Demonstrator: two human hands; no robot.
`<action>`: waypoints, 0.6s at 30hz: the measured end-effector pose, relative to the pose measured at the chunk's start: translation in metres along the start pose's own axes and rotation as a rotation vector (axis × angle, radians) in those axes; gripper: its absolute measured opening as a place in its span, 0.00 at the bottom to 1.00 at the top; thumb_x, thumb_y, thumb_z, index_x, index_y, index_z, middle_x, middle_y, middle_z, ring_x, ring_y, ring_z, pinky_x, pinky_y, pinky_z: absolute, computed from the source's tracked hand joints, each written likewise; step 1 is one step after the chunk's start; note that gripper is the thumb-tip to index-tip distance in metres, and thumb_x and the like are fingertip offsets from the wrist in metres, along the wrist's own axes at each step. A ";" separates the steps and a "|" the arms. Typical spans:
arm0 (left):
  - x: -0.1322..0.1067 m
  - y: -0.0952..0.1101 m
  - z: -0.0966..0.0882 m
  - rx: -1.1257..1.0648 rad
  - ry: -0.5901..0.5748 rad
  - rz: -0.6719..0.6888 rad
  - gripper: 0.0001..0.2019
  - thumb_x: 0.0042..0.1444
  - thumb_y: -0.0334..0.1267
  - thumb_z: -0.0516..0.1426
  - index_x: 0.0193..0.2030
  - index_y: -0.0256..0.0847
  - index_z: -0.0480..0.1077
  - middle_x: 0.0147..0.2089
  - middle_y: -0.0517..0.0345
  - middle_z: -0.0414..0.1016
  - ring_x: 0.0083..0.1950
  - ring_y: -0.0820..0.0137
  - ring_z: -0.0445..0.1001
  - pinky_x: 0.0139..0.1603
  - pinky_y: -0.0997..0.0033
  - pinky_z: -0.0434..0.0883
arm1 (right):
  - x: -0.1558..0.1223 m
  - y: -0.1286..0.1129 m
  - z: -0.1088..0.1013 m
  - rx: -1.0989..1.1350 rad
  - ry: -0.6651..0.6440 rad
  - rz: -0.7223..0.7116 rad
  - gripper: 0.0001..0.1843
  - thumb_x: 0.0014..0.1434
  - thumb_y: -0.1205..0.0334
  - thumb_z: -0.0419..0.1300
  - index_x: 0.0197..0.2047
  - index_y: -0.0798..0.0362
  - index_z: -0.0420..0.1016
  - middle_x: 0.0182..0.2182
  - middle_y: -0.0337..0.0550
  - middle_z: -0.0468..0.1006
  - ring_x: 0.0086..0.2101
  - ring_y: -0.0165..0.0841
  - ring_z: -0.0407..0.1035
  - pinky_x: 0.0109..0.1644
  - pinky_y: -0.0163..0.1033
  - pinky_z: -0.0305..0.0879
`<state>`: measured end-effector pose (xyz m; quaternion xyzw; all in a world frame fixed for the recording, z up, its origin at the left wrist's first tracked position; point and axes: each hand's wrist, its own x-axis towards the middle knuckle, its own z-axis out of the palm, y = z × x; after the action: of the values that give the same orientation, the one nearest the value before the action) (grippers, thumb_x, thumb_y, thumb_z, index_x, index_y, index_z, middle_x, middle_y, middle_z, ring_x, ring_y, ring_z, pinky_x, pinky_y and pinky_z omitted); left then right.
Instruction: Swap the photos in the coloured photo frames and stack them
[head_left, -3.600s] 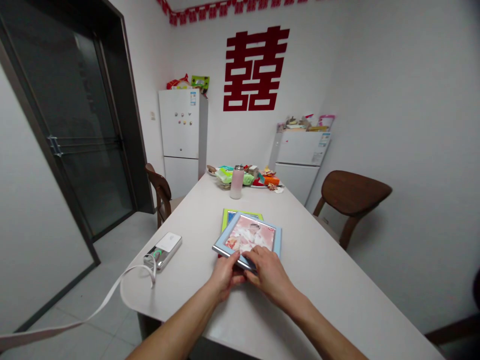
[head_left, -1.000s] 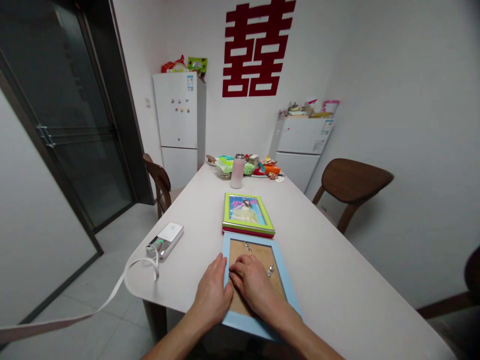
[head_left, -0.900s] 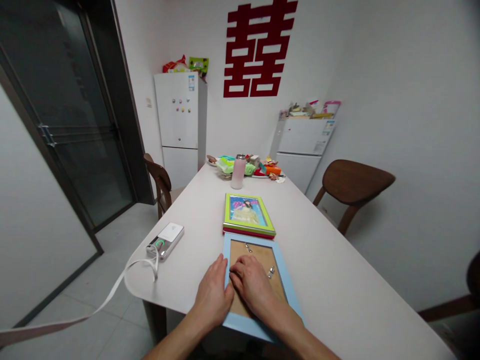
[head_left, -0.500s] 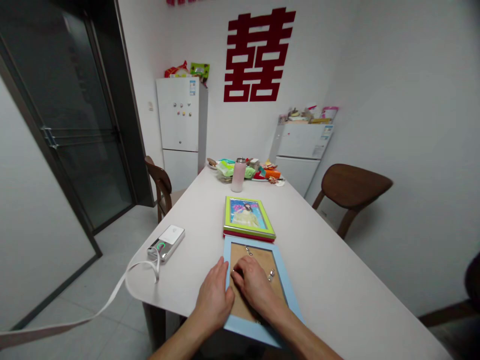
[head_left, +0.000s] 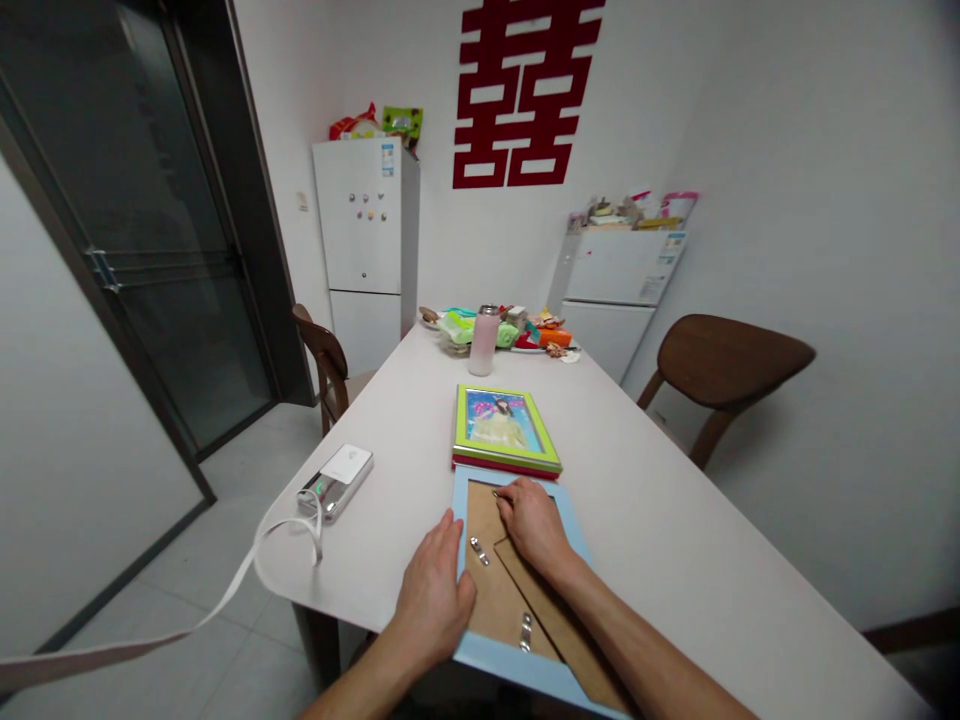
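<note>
A light blue picture frame [head_left: 459, 520] lies face down at the near edge of the white table [head_left: 660, 520], its brown backing board [head_left: 499, 595] up with small metal clips on it. My left hand [head_left: 435, 600] rests flat on the frame's left edge, fingers stretched. My right hand [head_left: 534, 518] reaches to the top of the backing board, fingertips bent at a clip near the upper rim. Just beyond lies a green frame [head_left: 504, 428] with a picture, stacked on a red frame.
A white power bank [head_left: 337, 480] with a white strap lies at the table's left edge. A pink bottle [head_left: 482, 342] and snack packs stand at the far end. Brown chairs [head_left: 724, 360] flank the table; two white fridges stand at the wall.
The blue frame was held picture-up, then laid face down. In the last half second my right hand moved from the left clip up to the top clip; the left hand stayed.
</note>
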<state>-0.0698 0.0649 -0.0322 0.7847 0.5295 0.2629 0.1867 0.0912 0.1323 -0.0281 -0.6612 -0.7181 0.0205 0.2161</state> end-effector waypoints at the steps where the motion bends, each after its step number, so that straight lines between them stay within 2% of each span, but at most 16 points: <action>1: 0.000 -0.001 0.000 -0.005 0.003 0.001 0.26 0.45 0.29 0.47 0.55 0.27 0.55 0.59 0.44 0.53 0.58 0.64 0.54 0.58 0.65 0.52 | -0.001 -0.001 -0.002 0.006 -0.007 -0.010 0.15 0.52 0.67 0.47 0.34 0.57 0.75 0.31 0.49 0.72 0.35 0.34 0.64 0.41 0.36 0.55; 4: 0.000 -0.002 0.001 -0.023 0.005 0.000 0.26 0.45 0.29 0.47 0.55 0.27 0.55 0.59 0.44 0.54 0.58 0.65 0.54 0.59 0.66 0.52 | -0.008 -0.001 -0.014 0.028 -0.030 -0.037 0.16 0.52 0.67 0.48 0.41 0.59 0.71 0.33 0.48 0.72 0.36 0.34 0.64 0.43 0.37 0.56; 7: 0.000 -0.002 0.001 -0.042 0.007 -0.006 0.27 0.46 0.29 0.47 0.55 0.28 0.55 0.59 0.45 0.53 0.59 0.65 0.53 0.59 0.66 0.52 | -0.029 0.002 -0.036 0.098 -0.084 -0.092 0.20 0.49 0.67 0.51 0.47 0.58 0.66 0.39 0.48 0.71 0.40 0.34 0.63 0.46 0.37 0.56; 10: 0.000 -0.002 0.001 -0.050 0.012 0.000 0.27 0.45 0.29 0.47 0.55 0.28 0.55 0.59 0.45 0.53 0.59 0.65 0.53 0.58 0.65 0.52 | -0.058 0.003 -0.059 0.266 -0.274 -0.209 0.13 0.46 0.67 0.54 0.37 0.52 0.73 0.40 0.44 0.70 0.42 0.32 0.62 0.48 0.37 0.56; 12: 0.000 -0.002 0.001 -0.053 0.013 -0.005 0.27 0.45 0.29 0.47 0.55 0.28 0.55 0.59 0.45 0.53 0.59 0.64 0.53 0.58 0.65 0.52 | -0.075 0.001 -0.067 0.322 -0.359 -0.262 0.10 0.45 0.67 0.56 0.33 0.48 0.74 0.40 0.42 0.69 0.43 0.33 0.61 0.48 0.38 0.56; 15: 0.000 -0.002 0.001 -0.052 0.016 -0.007 0.27 0.45 0.28 0.47 0.55 0.28 0.55 0.59 0.45 0.53 0.59 0.65 0.53 0.59 0.64 0.51 | -0.090 -0.004 -0.064 0.312 -0.340 -0.279 0.07 0.45 0.65 0.57 0.29 0.46 0.75 0.42 0.41 0.67 0.45 0.34 0.58 0.50 0.41 0.53; 18: 0.000 -0.002 0.001 -0.046 0.016 0.007 0.27 0.45 0.28 0.47 0.55 0.26 0.55 0.59 0.43 0.53 0.59 0.64 0.53 0.59 0.65 0.51 | -0.094 -0.007 -0.054 0.284 -0.280 -0.244 0.05 0.46 0.63 0.57 0.26 0.47 0.75 0.42 0.42 0.68 0.45 0.35 0.58 0.50 0.43 0.52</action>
<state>-0.0708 0.0656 -0.0343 0.7799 0.5221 0.2816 0.1995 0.1054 0.0278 -0.0038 -0.5233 -0.8055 0.1866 0.2060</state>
